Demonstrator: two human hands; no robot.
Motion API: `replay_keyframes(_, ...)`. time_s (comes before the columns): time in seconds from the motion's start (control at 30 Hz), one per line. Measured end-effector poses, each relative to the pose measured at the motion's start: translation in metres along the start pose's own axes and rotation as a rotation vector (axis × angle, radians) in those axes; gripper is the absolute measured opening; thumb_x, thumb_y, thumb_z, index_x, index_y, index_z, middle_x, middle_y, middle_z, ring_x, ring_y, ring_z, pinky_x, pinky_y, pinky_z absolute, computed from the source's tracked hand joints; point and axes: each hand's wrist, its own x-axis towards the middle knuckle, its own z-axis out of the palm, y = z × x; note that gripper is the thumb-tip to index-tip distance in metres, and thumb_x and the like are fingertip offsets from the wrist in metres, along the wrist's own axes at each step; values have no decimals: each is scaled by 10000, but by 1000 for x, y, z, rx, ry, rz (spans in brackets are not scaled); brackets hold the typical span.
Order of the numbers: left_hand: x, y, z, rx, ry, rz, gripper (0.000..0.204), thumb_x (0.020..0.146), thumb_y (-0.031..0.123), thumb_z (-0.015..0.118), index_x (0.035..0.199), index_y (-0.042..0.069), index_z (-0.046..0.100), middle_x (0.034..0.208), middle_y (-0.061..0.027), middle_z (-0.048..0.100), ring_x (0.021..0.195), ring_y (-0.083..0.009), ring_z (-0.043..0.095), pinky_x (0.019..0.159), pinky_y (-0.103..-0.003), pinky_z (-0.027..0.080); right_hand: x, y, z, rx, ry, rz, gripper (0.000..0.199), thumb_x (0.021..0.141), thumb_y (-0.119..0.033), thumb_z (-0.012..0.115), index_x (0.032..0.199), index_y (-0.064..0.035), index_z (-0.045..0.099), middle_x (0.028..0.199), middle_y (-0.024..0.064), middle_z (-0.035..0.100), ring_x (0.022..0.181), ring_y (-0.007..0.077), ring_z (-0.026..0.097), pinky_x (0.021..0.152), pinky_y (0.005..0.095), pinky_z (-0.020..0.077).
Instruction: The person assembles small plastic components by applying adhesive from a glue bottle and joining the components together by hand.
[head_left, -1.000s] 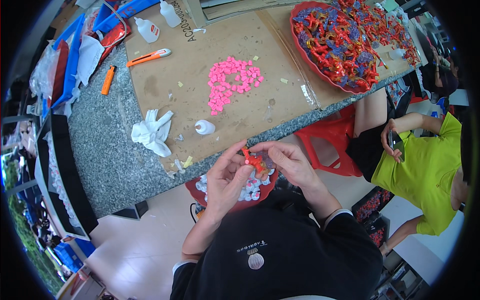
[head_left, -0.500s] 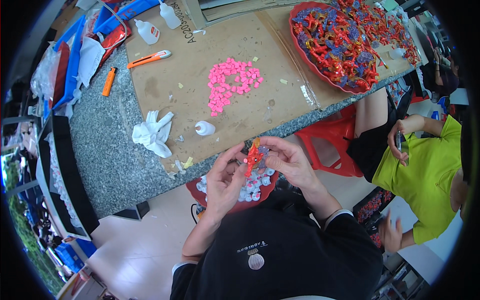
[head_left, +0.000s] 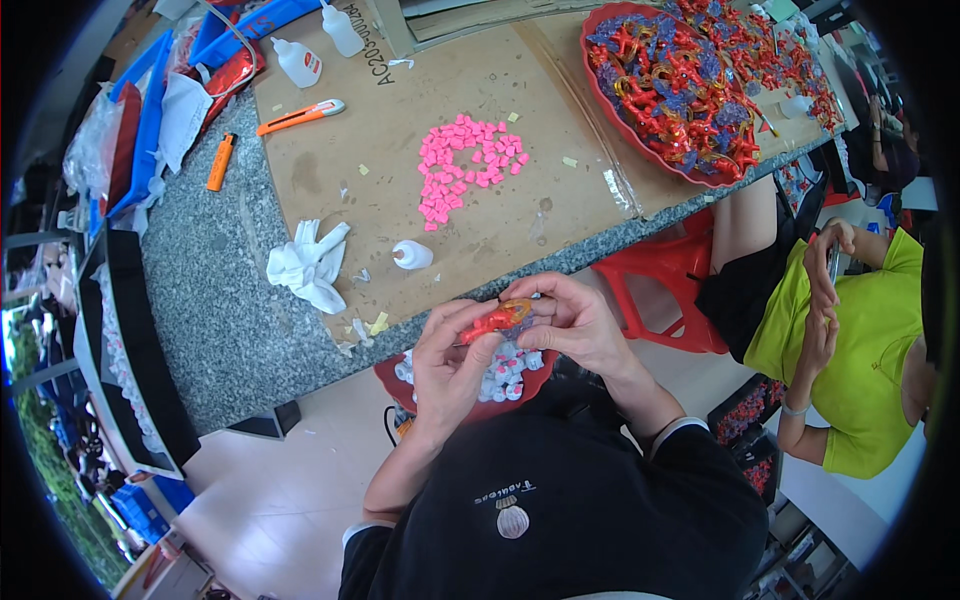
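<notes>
A small translucent red, amber and purple plastic figure (head_left: 497,320) is held between my two hands, over a red bowl (head_left: 388,384) at the table's front edge. My left hand (head_left: 448,352) pinches its red end with thumb and fingers. Fingers of my right hand (head_left: 572,328) close on its amber and purple end, hiding part of it. White pieces with pink spots (head_left: 505,378) fill the bowl below. Just beyond my hands, a small white squeeze bottle (head_left: 411,255) lies on the cardboard (head_left: 500,235), with a scatter of small pink pieces (head_left: 440,180) behind it.
A large red tray (head_left: 592,88) heaped with similar figures stands at the back right. Left of the cardboard are a crumpled white glove (head_left: 308,266), an orange lighter (head_left: 221,162) and an orange cutter knife (head_left: 300,117). A person in a yellow-green shirt (head_left: 810,380) sits at right, beside a red stool (head_left: 665,290).
The figure has turned from upright to lying nearly sideways between my fingers, and my left fingers have closed round its red end. The other person's hands have come together.
</notes>
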Motion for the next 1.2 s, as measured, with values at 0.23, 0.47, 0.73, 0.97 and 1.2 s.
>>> replay_keyframes(0.23,0,1,0,-159,9,-171,293,840,83,611,1115,3,545,1038,-66,505,712,-67,554,569,-184,446,-1,3,1,-239,75,-134,397,709,110,657,1071,31,517,1116,125,493,1034,203,540,849,307,477)
replay_keyframes(0.47,0,-5,-1,-116,-2,-118,279,851,62,591,1118,-1,541,1009,-67,522,688,-63,549,562,-185,438,0,0,8,-500,137,-269,346,676,-11,730,993,-2,591,1022,105,568,934,164,577,757,270,505)
replay_keyframes(0.73,0,-8,-2,-108,-19,-78,247,843,6,573,1089,-8,556,1021,-69,524,691,-77,565,574,-194,457,-1,-5,9,-904,101,-454,359,639,-9,757,953,-15,584,1015,119,572,953,212,592,824,306,488)
replay_keyframes(0.97,-3,-12,-2,74,29,297,271,755,-99,574,995,22,602,1037,-101,556,864,-141,594,655,-220,504,-1,3,8,-445,52,-347,420,659,15,724,1044,-10,558,1127,135,527,1015,206,557,849,322,471)
replay_keyframes(1.2,-4,-12,-4,131,14,349,287,707,-133,565,943,25,602,1036,-122,564,903,-180,593,697,-247,516,-6,0,3,-237,-2,-122,414,792,-1,617,1186,19,490,1146,108,521,1069,167,517,890,309,447)
